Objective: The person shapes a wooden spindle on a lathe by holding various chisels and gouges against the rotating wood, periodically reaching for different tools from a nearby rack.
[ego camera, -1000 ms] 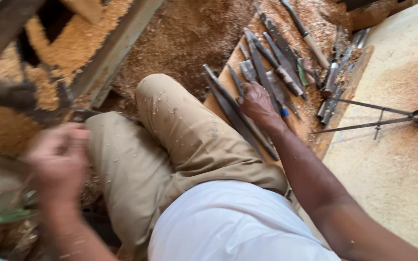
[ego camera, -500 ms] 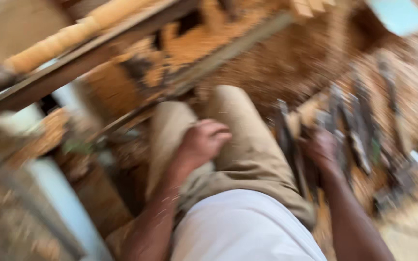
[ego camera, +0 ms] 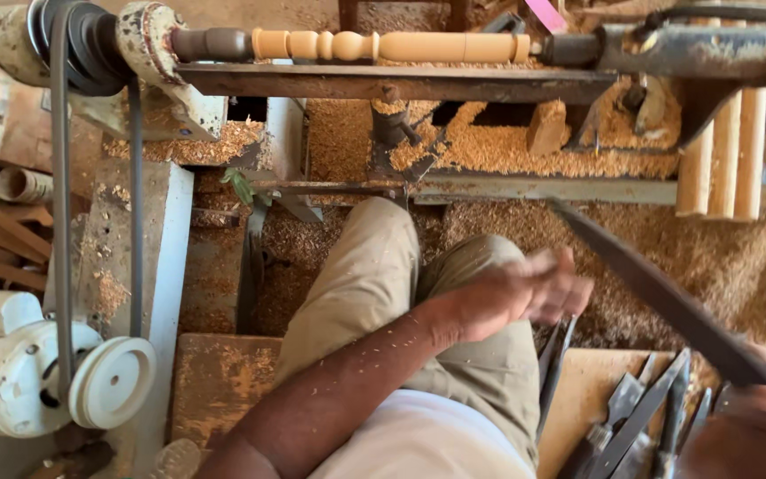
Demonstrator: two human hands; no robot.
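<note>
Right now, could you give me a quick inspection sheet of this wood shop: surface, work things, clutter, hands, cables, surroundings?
Surface: wooden board by the knee, dusted with sawdust; floor deep in shavings.
Work things: pale turned spindle mounted in the lathe; long dark chisel raised at an angle.
Clutter: more chisels lying on the board at right; three wooden rods leaning by the lathe.
Hands: left hand over the knee, blurred, fingers curled, nothing clearly held; right hand grips the chisel's handle.
Cables: nothing seen; a drive belt runs from motor pulley up to the lathe head.
Surroundings: pale motor, scrap wood at left.
</note>
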